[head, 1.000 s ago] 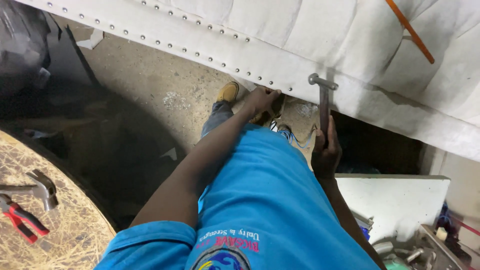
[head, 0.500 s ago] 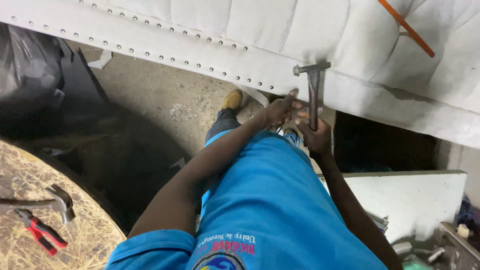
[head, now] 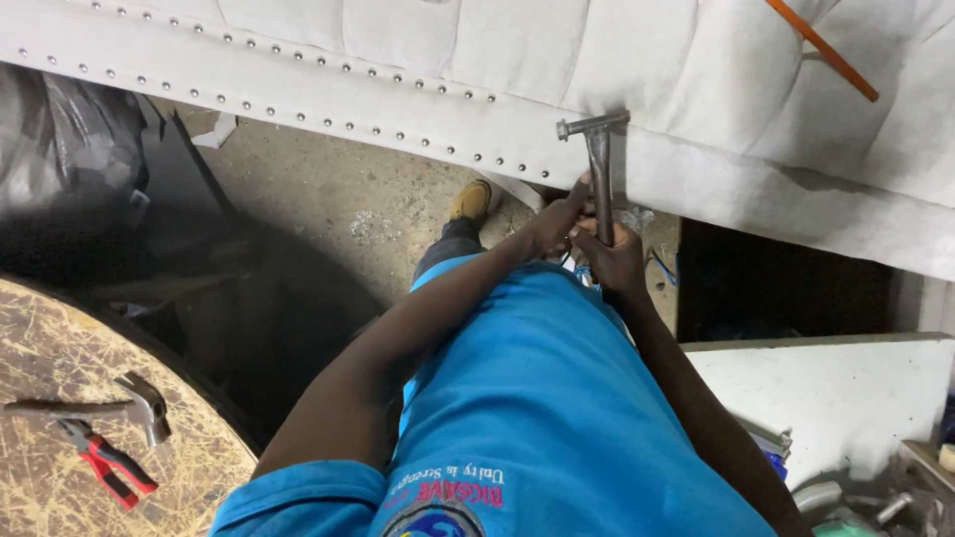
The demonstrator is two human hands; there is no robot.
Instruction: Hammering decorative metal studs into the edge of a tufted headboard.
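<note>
Grey metal tack hammer [head: 597, 169] upright, head against lower border of pale upholstered tufted panel [head: 696, 60]. Right hand [head: 612, 257] closed round handle. Left hand [head: 552, 221] pinched just beside handle; contents not discernible. Row of round metal studs [head: 298, 114] runs left of hammer head; border right of it bare, likely unfinished. Second hammer [head: 139, 403] and red-handled pliers [head: 104, 465] on round scratched table [head: 40, 348], well left of panel.

White studded upholstery [head: 696, 70], blue shirt [head: 537, 398]

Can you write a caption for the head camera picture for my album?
Right hand grips a metal hammer beside a studded white upholstered panel; left hand alongside.
</note>
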